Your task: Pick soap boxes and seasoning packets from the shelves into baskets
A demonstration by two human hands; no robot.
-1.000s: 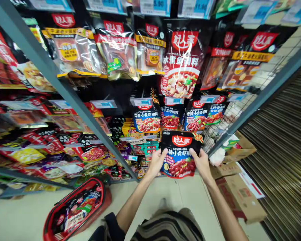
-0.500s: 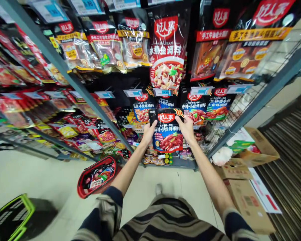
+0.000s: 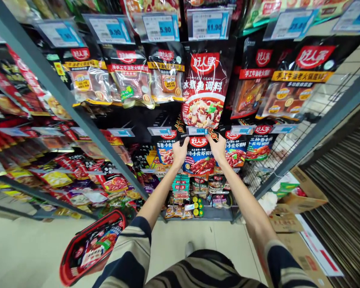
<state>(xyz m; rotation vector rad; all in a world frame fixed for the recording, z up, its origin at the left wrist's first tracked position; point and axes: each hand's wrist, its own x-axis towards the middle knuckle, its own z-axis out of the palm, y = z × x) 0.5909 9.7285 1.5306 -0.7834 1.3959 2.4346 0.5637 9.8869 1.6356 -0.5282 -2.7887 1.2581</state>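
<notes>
Between my two hands is a black and blue crayfish seasoning packet [image 3: 199,165] with a red logo and a picture of crayfish. My left hand [image 3: 180,153] grips its left edge near the top, the thumb on the front. My right hand [image 3: 217,148] pinches the upper right edge the same way. The packet stands upright in the row of hanging packets, just below a price tag [image 3: 197,131]. Similar packets hang on both sides, a blue one [image 3: 165,153] at the left and another [image 3: 235,153] at the right. Fingers behind the packet are hidden.
A large black and red fish seasoning pouch [image 3: 204,86] hangs above my hands. A red shopping basket [image 3: 66,256] holding packets stands on the floor at the left. Grey shelf posts [image 3: 318,120] flank the bay. Cardboard boxes [image 3: 306,256] are at the right, yellow-lidded jars [image 3: 196,206] low down.
My hands have carried the packet forward, away from my body, into the row under the price tag. The view has shifted, bringing more upper price tags into sight.
</notes>
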